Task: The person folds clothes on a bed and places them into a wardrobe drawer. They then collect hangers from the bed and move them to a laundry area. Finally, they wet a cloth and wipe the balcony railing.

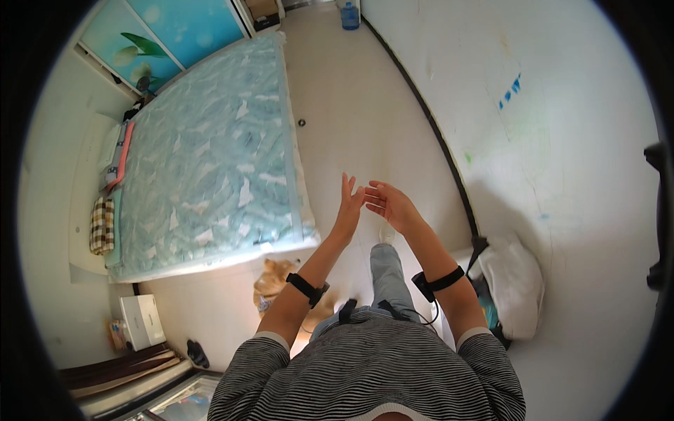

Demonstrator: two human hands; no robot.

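My left hand (348, 208) and my right hand (390, 204) are raised in front of me, over the pale floor. Both are bare and hold nothing, with fingers apart. The fingertips of the right hand come up to the left hand; whether they touch I cannot tell. A black strap with a small device (307, 289) circles my left forearm, and a similar strap (445, 279) is on the right. Below the hands shows my leg in light blue jeans (390, 273), with a pale shoe (387, 233).
Left of me stands a bed (210, 158) with a blue-green patterned cover. A tan dog (274, 279) is on the floor by my left arm. White bags (511, 289) lean against the right wall (568, 158). A blue water jug (349, 17) stands far ahead; dark slippers (197, 353) lie behind left.
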